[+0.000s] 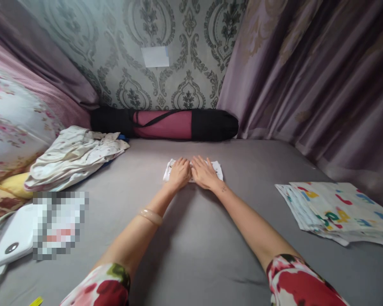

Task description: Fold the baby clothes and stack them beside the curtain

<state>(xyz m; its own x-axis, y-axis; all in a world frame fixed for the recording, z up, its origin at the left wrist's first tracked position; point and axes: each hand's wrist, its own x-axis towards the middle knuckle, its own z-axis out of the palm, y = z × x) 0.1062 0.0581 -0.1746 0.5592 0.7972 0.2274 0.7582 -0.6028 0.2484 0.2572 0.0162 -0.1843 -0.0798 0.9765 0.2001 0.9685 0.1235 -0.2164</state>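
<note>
A small folded white cloth with dark marks lies on the grey sheet, in the middle of the view. My left hand rests flat on its left part, fingers stretched forward. Beside it, my right hand presses on the right part with its fingers apart. The two hands nearly meet at the thumbs and cover most of the cloth. Both palms face down, and neither hand grips anything.
A black and dark-pink roll bag lies along the wall. Crumpled light clothes are at the left, with a white device nearer me. Folded patterned cloths lie at the right. Curtains hang on both sides.
</note>
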